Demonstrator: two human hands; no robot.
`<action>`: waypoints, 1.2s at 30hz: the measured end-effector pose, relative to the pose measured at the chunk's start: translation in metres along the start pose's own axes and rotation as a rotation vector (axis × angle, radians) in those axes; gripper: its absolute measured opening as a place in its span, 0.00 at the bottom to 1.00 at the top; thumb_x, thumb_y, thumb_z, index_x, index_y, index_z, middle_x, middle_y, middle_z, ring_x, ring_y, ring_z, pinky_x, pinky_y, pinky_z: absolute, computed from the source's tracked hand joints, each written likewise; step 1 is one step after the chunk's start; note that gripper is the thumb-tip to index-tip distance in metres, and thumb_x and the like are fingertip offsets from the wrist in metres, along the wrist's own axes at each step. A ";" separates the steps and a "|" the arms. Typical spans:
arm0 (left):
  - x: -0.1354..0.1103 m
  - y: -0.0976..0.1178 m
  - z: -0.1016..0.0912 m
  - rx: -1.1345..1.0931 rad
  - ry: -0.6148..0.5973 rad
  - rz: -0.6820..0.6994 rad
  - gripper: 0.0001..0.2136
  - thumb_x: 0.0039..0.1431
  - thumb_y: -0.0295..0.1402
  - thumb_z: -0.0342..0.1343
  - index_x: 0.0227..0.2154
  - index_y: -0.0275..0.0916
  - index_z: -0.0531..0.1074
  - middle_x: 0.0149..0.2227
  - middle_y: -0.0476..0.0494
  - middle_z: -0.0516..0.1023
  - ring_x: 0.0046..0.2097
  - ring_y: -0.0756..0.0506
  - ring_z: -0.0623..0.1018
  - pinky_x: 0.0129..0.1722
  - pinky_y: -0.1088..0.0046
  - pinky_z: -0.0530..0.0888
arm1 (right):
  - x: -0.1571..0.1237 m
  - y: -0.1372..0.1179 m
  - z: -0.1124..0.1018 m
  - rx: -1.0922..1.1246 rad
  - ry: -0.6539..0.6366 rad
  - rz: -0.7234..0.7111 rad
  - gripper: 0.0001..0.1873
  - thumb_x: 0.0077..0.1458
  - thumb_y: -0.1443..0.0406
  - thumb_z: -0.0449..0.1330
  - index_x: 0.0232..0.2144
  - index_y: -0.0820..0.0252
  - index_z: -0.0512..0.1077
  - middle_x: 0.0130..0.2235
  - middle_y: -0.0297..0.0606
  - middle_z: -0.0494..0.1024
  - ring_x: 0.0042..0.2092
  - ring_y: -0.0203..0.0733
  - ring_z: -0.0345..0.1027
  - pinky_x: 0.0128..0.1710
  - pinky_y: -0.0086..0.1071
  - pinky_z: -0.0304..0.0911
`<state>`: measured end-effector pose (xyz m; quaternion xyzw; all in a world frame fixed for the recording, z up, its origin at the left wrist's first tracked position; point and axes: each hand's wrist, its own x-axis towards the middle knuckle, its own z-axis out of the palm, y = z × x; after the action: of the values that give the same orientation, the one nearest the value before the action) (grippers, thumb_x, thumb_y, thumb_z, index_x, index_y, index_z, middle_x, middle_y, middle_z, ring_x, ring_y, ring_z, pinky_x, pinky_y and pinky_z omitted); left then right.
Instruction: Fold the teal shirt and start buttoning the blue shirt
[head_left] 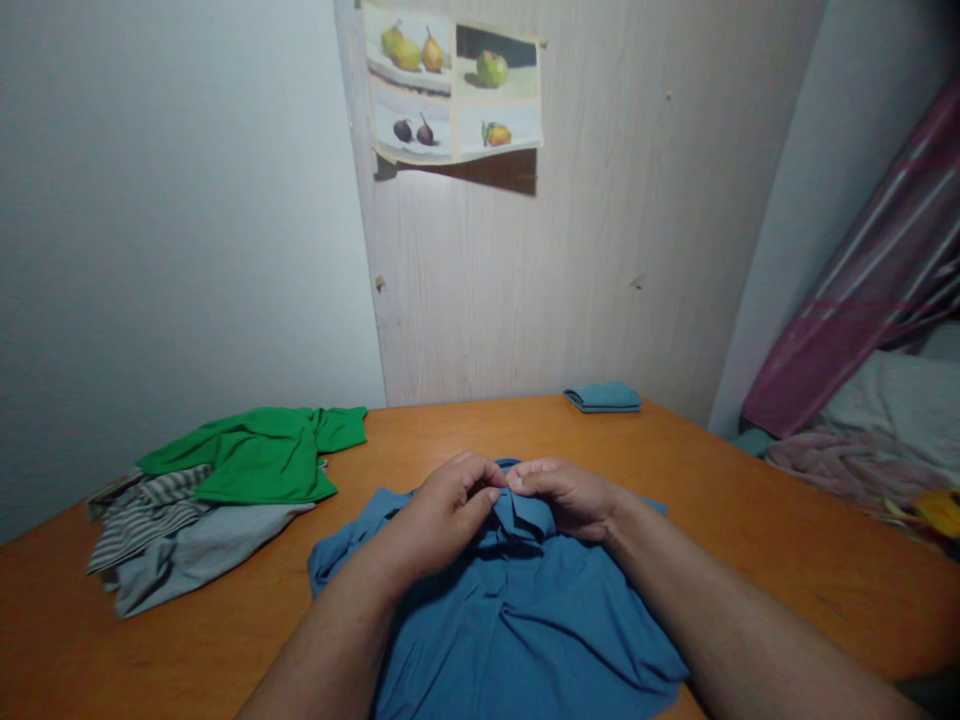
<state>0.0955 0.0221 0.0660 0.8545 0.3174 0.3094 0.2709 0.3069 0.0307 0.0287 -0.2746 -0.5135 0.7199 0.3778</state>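
A blue collared shirt (517, 620) lies spread on the table in front of me, its front facing up and its lower part creased. Both hands meet at its collar. My left hand (454, 505) pinches the collar from the left, thumb and fingers closed on the cloth. From the right, my right hand (566, 495) grips the collar too, its thumb close to the left fingertips. The fingers partly cover the collar, and any button between them is too small to make out.
On the orange wooden table (420, 435), a green shirt (262, 450) lies over striped and grey clothes (202, 560) at the left. A folded blue-green cloth (604, 397) sits at the back right. Behind stands a wall with fruit pictures (457, 85); a pink curtain (840, 280) hangs at the right.
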 end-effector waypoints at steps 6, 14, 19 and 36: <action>-0.001 -0.003 0.000 0.091 -0.010 0.024 0.07 0.65 0.33 0.48 0.37 0.40 0.72 0.38 0.45 0.75 0.43 0.45 0.73 0.44 0.68 0.69 | 0.001 0.004 0.003 -0.003 -0.012 0.007 0.13 0.47 0.62 0.70 0.27 0.64 0.72 0.25 0.29 0.67 0.26 0.30 0.55 0.27 0.27 0.49; -0.001 -0.007 0.008 0.172 0.039 0.030 0.08 0.66 0.33 0.45 0.36 0.41 0.69 0.38 0.45 0.73 0.41 0.46 0.71 0.43 0.69 0.68 | 0.002 0.004 0.010 -0.018 0.050 0.022 0.13 0.43 0.63 0.71 0.27 0.64 0.72 0.24 0.29 0.68 0.24 0.30 0.54 0.26 0.27 0.49; -0.001 -0.005 0.005 0.095 0.034 0.012 0.07 0.65 0.32 0.47 0.37 0.40 0.71 0.38 0.45 0.73 0.42 0.46 0.72 0.43 0.70 0.68 | 0.003 0.004 0.009 -0.026 0.074 -0.012 0.10 0.44 0.65 0.69 0.27 0.65 0.73 0.25 0.30 0.69 0.25 0.30 0.56 0.26 0.27 0.50; -0.003 0.002 0.003 -0.145 -0.099 -0.091 0.09 0.61 0.35 0.53 0.43 0.38 0.69 0.31 0.52 0.67 0.32 0.50 0.65 0.32 0.75 0.63 | -0.001 -0.005 0.003 -0.075 0.031 -0.006 0.10 0.45 0.63 0.68 0.25 0.65 0.72 0.24 0.30 0.69 0.25 0.30 0.56 0.26 0.26 0.50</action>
<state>0.0962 0.0174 0.0646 0.8315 0.3190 0.2763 0.3613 0.3062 0.0296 0.0343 -0.2983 -0.5350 0.6947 0.3771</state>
